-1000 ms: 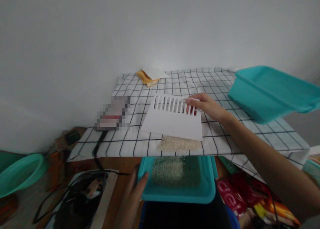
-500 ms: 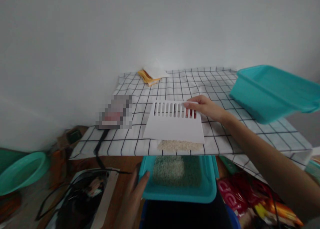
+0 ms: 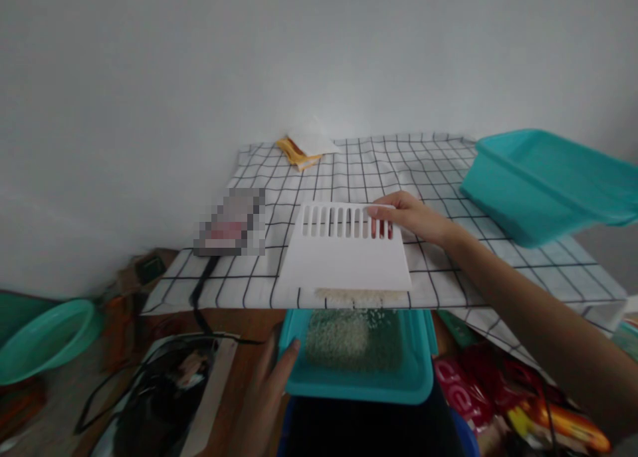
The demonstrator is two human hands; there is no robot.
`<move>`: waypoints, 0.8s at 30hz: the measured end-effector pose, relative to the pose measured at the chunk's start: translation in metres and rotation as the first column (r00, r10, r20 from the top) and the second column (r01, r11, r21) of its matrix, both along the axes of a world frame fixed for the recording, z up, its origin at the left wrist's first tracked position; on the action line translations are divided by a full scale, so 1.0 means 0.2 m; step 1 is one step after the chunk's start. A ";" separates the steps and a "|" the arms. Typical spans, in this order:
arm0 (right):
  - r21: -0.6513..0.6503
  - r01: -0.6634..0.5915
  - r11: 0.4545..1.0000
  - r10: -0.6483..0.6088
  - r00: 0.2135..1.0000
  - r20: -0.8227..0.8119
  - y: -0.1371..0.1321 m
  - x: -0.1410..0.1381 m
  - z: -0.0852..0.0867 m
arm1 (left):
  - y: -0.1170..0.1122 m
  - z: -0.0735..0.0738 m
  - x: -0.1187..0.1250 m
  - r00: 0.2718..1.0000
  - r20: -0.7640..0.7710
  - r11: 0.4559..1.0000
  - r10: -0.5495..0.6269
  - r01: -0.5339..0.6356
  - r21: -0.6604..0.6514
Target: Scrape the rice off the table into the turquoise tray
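My right hand (image 3: 411, 216) is closed on the slotted far end of a flat white plastic panel (image 3: 343, 264), thumb on top and fingertips showing through the slots. The panel leans low over the table, its plain edge facing me. In front of that edge lies a thin strip of rice grains (image 3: 356, 294) by the table's front edge. Just below, my left hand (image 3: 274, 374) grips the left rim of a turquoise plastic tray (image 3: 359, 389). Rice (image 3: 343, 341) covers part of the tray's bottom, and a few grains show near the table edge above it.
A larger turquoise bin (image 3: 538, 184) stands tilted at the table's right. A pixelated phone-like object (image 3: 229, 224) with a black strap lies left on the checked cloth (image 3: 423, 165). Yellow and white packaging (image 3: 304, 148) sits at the back. Red packets (image 3: 478, 384) are below right.
The white panel has slid slightly toward me, pushing the rice strip closer to the table edge. Some grains now fall into the tray. My left hand keeps its hold.
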State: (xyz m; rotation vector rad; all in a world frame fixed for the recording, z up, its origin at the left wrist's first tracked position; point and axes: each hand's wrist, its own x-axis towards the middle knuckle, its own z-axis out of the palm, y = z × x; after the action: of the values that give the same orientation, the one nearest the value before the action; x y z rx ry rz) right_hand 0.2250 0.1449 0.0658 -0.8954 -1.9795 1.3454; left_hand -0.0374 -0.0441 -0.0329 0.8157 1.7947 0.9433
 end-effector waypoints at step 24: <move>-0.053 -0.001 0.999 0.003 0.999 0.045 0.00 0.00 0.00 | 0.01 0.03 0.01 0.998 0.036 0.998 0.051 -0.050 -0.037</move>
State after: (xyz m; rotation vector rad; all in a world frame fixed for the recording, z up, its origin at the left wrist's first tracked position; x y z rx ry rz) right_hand 0.2244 0.1449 0.0652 -0.9565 -1.9877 1.3960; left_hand -0.0362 -0.0431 -0.0278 0.7293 1.8027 0.9501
